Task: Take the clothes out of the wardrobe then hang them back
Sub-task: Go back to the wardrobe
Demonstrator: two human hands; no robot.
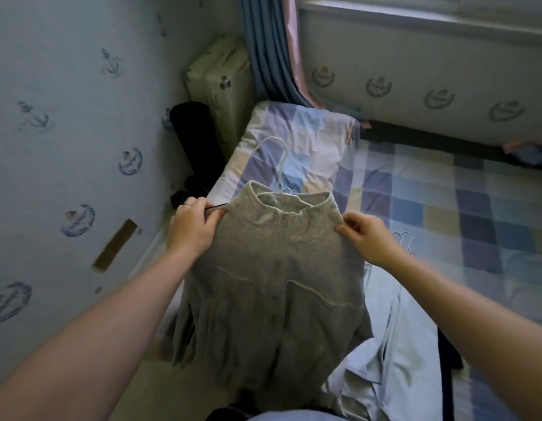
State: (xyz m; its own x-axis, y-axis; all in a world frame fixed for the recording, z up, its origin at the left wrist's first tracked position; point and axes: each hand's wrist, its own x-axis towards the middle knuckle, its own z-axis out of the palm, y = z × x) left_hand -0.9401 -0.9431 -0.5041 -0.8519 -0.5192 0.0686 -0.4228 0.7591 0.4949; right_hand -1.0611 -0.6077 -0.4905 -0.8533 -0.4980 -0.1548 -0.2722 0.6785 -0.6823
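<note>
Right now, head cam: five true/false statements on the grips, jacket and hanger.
1. The grey velour zip-front jacket has a white wire hanger in its neck. True.
2. The left-hand grip is off the jacket. False: it holds one shoulder of the jacket.
3. The right-hand grip pinches the jacket's other shoulder. True.
4. The jacket's zip is open all the way down. False: it is closed up to the collar.
5. The hanger's hook points back toward the person. False: it points away, over the checked pillow.
</note>
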